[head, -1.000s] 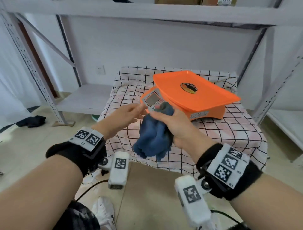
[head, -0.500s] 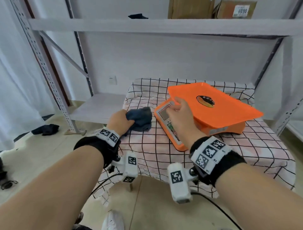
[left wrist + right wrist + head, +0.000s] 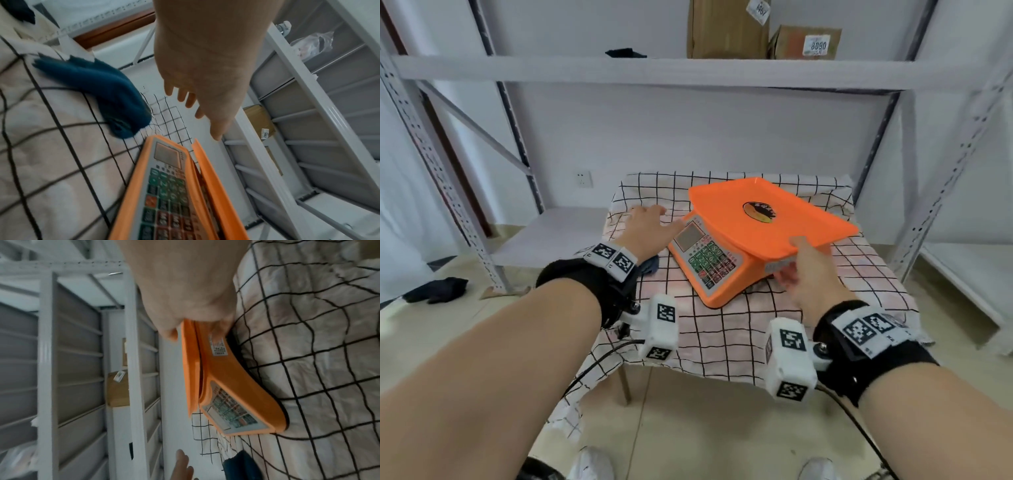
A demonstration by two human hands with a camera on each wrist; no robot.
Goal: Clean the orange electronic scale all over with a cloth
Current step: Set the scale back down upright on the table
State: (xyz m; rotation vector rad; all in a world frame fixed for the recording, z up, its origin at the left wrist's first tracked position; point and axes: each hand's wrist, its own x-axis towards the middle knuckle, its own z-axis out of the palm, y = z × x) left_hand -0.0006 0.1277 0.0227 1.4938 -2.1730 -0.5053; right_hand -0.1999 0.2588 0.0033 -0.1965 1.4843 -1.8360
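**The cloth is down and both hands go to the scale**

A second ago the right hand held the blue cloth against the screen end of the scale. Half a second ago the left hand was setting the cloth down on the counter. Now the cloth point(image 3: 98, 91) lies by itself on the checked cover, near the counter's left edge and just beside the scale's screen end. No hand touches it.

The left hand point(image 3: 650, 228) is empty now. Its fingers point(image 3: 190, 101) are spread out straight above the counter, close to the left side of the scale.

The right hand point(image 3: 806, 270) has moved from the screen to the scale's right side. Its thumb lies on the rim of the tray and its fingers curl under the edge, so it grips the orange scale point(image 3: 774, 219). The scale sits in the middle of the counter, with its keypad end toward the near edge.

No wiping is going on right now. It looks like the person wants to lift or turn the scale, maybe to reach a side the cloth could not reach before.
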